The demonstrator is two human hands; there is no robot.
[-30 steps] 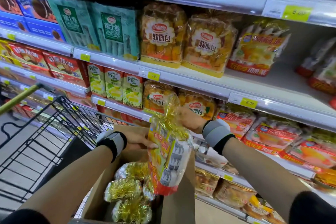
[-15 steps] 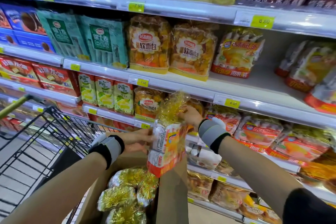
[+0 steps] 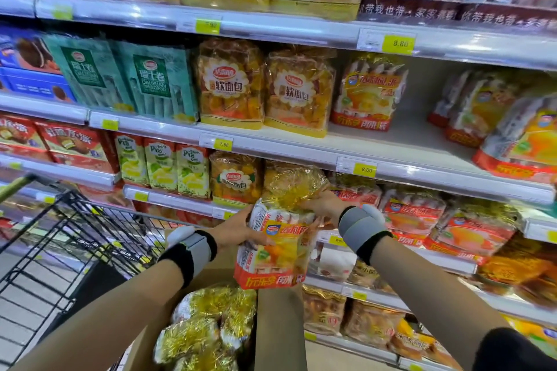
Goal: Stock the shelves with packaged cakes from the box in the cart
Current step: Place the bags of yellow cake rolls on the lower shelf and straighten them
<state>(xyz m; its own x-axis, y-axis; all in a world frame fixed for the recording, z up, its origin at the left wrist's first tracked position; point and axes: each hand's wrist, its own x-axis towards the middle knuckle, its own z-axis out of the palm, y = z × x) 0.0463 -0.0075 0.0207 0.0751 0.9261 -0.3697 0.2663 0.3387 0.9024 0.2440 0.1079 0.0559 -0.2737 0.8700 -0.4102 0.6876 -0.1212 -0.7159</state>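
Bright even store light, glare streaks on shelf rails (image 3: pixel 271 28), wide-angle bending, soft blurred edges

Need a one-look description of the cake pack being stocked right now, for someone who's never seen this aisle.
Start at the cardboard box in the black wire cart, low in front of the shelves. Just above it, both hands hold one cake pack: left hand on its side, right hand at its gold top. It is the only pack in the air, off any shelf.

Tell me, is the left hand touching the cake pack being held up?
Touching. The head view shows the left hand pressed against the side of the cake pack, fingers wrapped around its left edge, with no gap.
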